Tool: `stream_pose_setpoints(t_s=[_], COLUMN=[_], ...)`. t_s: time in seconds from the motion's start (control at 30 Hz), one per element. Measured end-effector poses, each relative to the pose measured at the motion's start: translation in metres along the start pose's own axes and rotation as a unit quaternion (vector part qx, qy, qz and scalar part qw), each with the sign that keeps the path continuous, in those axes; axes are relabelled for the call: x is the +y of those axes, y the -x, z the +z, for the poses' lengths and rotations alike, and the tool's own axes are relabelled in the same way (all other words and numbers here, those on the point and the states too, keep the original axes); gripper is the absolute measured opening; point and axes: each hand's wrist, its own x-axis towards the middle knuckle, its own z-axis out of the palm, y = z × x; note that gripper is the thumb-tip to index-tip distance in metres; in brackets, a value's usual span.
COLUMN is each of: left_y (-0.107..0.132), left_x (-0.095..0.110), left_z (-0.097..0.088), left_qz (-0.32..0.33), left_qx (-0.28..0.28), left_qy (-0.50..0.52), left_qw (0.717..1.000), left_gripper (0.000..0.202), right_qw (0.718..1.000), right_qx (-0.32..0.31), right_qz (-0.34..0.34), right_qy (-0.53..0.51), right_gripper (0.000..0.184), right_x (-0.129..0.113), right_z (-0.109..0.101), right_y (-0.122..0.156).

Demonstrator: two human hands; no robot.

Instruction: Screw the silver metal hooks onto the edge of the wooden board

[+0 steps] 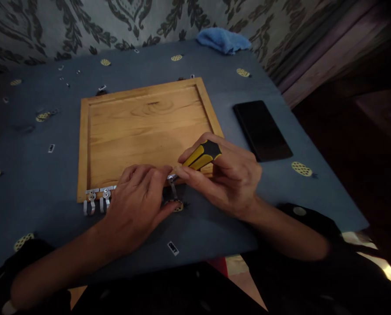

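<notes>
A shallow wooden tray-like board [146, 131] with a raised frame lies on the table in front of me. Metal hooks [106, 194] line its near edge, two of them showing left of my left hand [136, 199]. That hand is closed over the near edge, fingertips on the frame and thumb low beside another metal hook [172, 180]. My right hand [233, 175] grips a screwdriver [202, 156] by its yellow and black handle, held slanting toward this hook. The fingers hide the screwdriver's tip and whatever it touches.
A black phone [262, 130] lies right of the board. At the back edge rests a blue cloth [224, 40]. Several small metal pieces [67, 84] are scattered at the far left. The blue tablecloth [24, 162] has a pineapple print, and a patterned curtain or wall stands behind.
</notes>
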Motion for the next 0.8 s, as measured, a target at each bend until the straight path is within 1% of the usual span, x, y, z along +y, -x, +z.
stream_pose_setpoints(t_s=[0.2, 0.37, 0.5, 0.57, 0.7, 0.8], left_y=[0.0033, 0.0014, 0.0006, 0.0006, 0.0004, 0.0005], left_x=[-0.0029, -0.0034, -0.0031, -0.0033, -0.0033, -0.0036], left_z=[0.0074, 0.0077, 0.0078, 0.0082, 0.0089, 0.0096], left_qz=[-0.025, -0.03, -0.049, -0.06, -0.078, -0.083], left_qx=[-0.003, -0.007, -0.005, -0.012, -0.044, -0.034], left_qy=[0.025, 0.038, 0.048, 0.052, 0.065, 0.081], left_qw=[0.999, 0.999, 0.998, 0.997, 0.994, 0.993], left_gripper=[0.049, 0.048, 0.044, 0.045, 0.045, 0.045], right_qw=[1.0, 1.0, 1.0, 1.0, 1.0, 1.0], right_qx=[-0.004, 0.01, 0.016, 0.014, 0.011, 0.014], right_qz=[-0.002, -0.005, -0.001, 0.002, -0.001, 0.007], right_qy=[0.008, 0.001, 0.001, 0.003, -0.005, -0.003], right_gripper=[0.02, 0.022, 0.023, 0.022, 0.018, 0.018], right_x=[-0.0011, 0.0012, 0.0009, -0.0005, -0.0024, -0.0021], right_z=[-0.0006, 0.0011, 0.0009, 0.0002, -0.0002, 0.0013], right_y=[0.0001, 0.0005, 0.0004, 0.0, -0.0008, -0.001])
